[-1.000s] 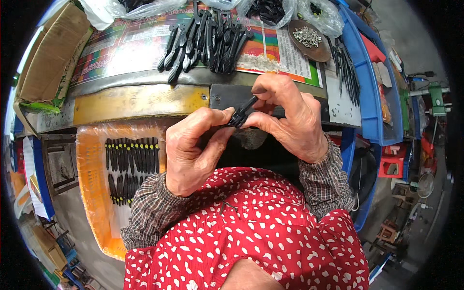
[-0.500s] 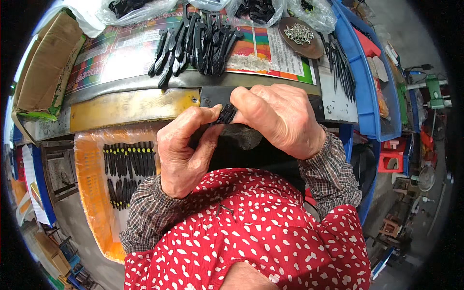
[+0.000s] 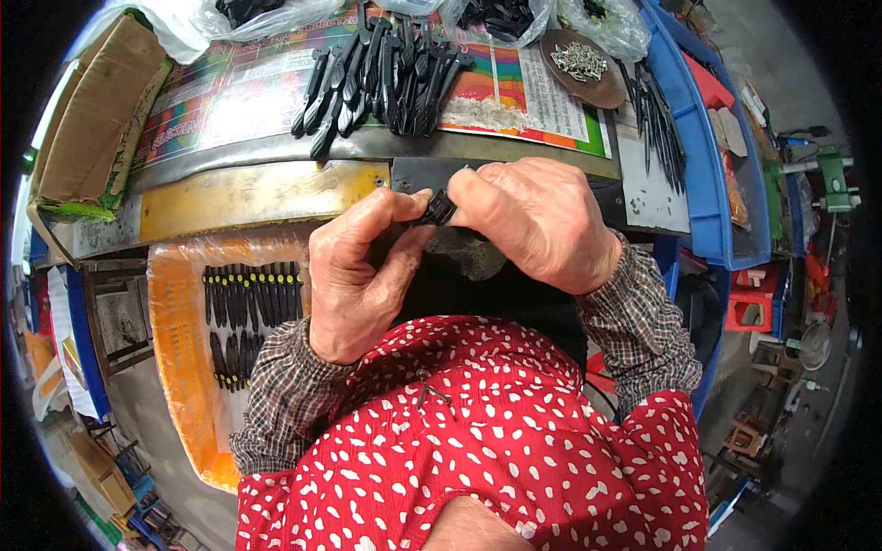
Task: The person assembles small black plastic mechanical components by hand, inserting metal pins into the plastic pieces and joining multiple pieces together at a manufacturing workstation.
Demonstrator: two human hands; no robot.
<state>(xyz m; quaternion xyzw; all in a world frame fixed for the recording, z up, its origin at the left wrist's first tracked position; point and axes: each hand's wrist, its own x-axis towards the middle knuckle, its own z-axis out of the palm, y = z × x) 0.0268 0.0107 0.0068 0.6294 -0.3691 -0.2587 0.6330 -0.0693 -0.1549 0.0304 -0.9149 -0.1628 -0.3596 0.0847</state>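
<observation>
Between both hands is a small black plastic piece point(image 3: 439, 209), held just in front of the table's near edge; most of it is covered by fingers, so its exact kind cannot be made out. My left hand point(image 3: 363, 266) pinches it from the left between thumb and forefinger. From the right, my right hand point(image 3: 537, 220) grips it, the other fingers curled in. Beyond the hands, a heap of black plastic handle-like pieces point(image 3: 390, 73) lies on the table. Down to the left, an orange crate point(image 3: 175, 367) lined with clear plastic holds rows of black pieces with yellow-green dots point(image 3: 253, 280).
A round brown dish point(image 3: 602, 90) of small metal pins stands at the back right, near thin black strips point(image 3: 654, 129). Beside them is a blue bin point(image 3: 712, 220). An open cardboard box point(image 3: 96, 110) sits at the far left. Plastic bags point(image 3: 501, 18) line the back.
The whole view has shifted slightly. The black piece appears turned a little between my fingers, and both hands still grip it.
</observation>
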